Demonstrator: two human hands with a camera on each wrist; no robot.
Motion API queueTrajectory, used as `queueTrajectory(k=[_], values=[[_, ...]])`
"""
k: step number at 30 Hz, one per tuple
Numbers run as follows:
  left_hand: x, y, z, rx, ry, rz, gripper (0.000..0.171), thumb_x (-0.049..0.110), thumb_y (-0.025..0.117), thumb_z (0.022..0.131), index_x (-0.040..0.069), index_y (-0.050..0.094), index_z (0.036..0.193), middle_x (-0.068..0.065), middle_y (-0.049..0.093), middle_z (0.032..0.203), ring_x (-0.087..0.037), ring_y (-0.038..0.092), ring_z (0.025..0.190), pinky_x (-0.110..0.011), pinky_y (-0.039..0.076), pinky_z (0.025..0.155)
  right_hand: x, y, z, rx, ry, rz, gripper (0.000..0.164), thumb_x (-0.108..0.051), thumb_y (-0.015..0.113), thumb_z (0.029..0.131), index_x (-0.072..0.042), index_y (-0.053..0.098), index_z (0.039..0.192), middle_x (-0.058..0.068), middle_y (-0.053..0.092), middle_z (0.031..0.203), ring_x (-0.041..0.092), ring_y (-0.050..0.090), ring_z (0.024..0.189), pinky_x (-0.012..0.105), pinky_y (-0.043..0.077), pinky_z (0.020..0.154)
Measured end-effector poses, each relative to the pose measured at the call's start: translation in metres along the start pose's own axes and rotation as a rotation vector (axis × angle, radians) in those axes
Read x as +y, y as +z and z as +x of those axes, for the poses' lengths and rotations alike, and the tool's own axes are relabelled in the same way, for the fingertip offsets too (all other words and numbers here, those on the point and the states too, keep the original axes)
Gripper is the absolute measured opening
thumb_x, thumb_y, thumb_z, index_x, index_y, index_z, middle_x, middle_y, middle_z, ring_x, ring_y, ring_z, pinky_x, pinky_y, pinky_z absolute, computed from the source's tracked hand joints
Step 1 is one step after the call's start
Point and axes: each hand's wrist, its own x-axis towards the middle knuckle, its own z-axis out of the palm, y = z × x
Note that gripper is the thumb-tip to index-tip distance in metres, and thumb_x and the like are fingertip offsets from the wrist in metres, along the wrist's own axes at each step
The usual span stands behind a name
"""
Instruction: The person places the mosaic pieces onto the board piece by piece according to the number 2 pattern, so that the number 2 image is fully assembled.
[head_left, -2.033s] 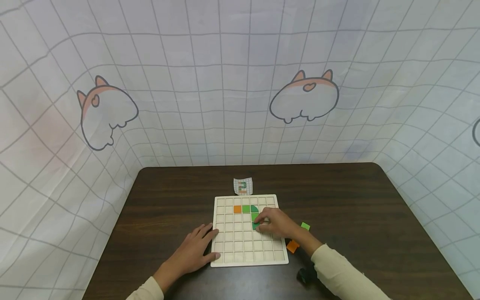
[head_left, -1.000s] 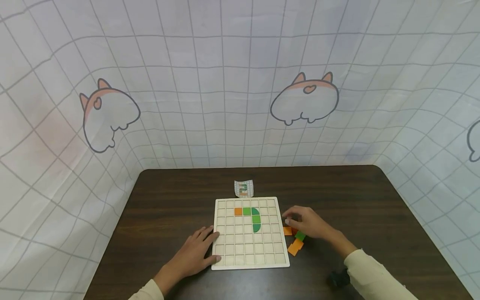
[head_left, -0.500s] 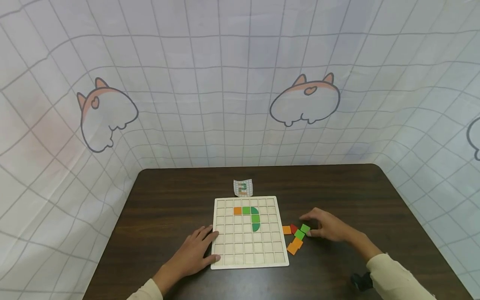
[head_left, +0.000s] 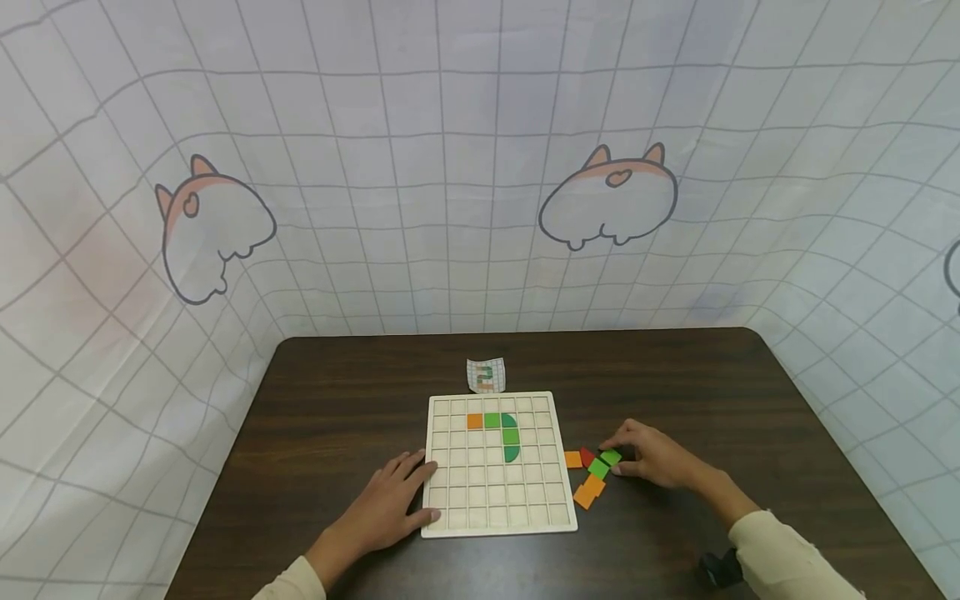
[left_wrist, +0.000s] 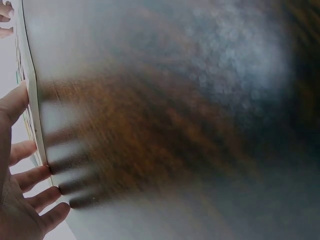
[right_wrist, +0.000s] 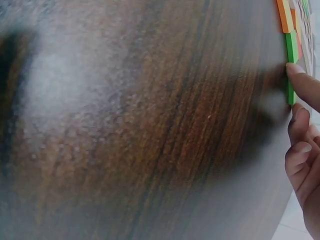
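A white gridded board (head_left: 468, 492) lies on the table. In its upper part sit an orange square tile (head_left: 475, 422), two green square tiles (head_left: 492, 421) and two dark green quarter-round tiles (head_left: 512, 454). My left hand (head_left: 386, 504) rests with spread fingers against the board's left edge, thumb over the rim. To the right of the board, my right hand (head_left: 660, 458) pinches a loose green square tile (head_left: 611, 457) between thumb and index finger. In the right wrist view the fingertips are at the two ends of this green tile (right_wrist: 291, 82).
Beside the board's right edge lie another green tile (head_left: 598, 469), a red tile (head_left: 587, 457) and several orange tiles (head_left: 573, 460). A small paper card (head_left: 486, 376) with a coloured grid pattern lies behind the board on the dark wooden table (head_left: 345, 400). A patterned curtain surrounds the table.
My right hand has left the dark green tile on the board, moved right to the loose tiles and now pinches a green one. The left hand stays at the board's edge.
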Motion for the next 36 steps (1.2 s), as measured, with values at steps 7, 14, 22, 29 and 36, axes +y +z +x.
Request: queueTrajectory(k=[7,14,22,29,36], values=[[-0.001,0.003,0.001,0.008,-0.001,0.013,0.071,0.055,0.065,0.092,0.016,0.048,0.149,-0.016,0.039,0.158,-0.042,0.037,0.144,-0.067,0.036,0.106,0.001,0.003,-0.001,0.02,0.015,-0.001,0.028,-0.024,0.075,0.092,-0.015,0.072,0.118,-0.001,0.058,0.107,0.01,0.048,0.08,0.023,0.04,0.069],[-0.002,0.004,0.001,0.008,0.007,0.01,0.071,0.055,0.065,0.093,0.016,0.047,0.149,-0.016,0.038,0.158,-0.043,0.037,0.144,-0.067,0.036,0.107,-0.001,0.008,-0.003,0.049,0.012,-0.018,0.026,-0.026,0.074,0.092,-0.016,0.071,0.116,-0.002,0.058,0.107,0.01,0.05,0.084,0.025,0.043,0.073],[-0.003,0.005,0.001,0.007,0.002,0.012,0.072,0.056,0.065,0.093,0.016,0.047,0.149,-0.016,0.038,0.159,-0.043,0.036,0.144,-0.067,0.036,0.107,-0.004,0.011,-0.003,0.06,0.013,-0.075,0.026,-0.025,0.072,0.093,-0.016,0.069,0.117,-0.004,0.057,0.106,0.007,0.053,0.089,0.032,0.05,0.08],[-0.001,0.003,0.0,0.007,0.007,-0.003,0.071,0.055,0.066,0.093,0.015,0.048,0.149,-0.016,0.039,0.158,-0.043,0.037,0.144,-0.067,0.036,0.107,-0.003,0.01,-0.003,0.055,0.034,-0.084,0.024,-0.023,0.07,0.095,-0.017,0.066,0.118,-0.003,0.058,0.111,0.011,0.057,0.097,0.04,0.052,0.087],[0.0,0.002,0.001,-0.002,-0.002,-0.001,0.071,0.055,0.065,0.093,0.015,0.048,0.149,-0.016,0.038,0.158,-0.043,0.037,0.144,-0.067,0.036,0.107,-0.006,0.008,-0.003,0.056,0.039,-0.067,0.024,-0.024,0.068,0.096,-0.018,0.064,0.119,-0.004,0.058,0.111,0.012,0.057,0.098,0.04,0.053,0.088]])
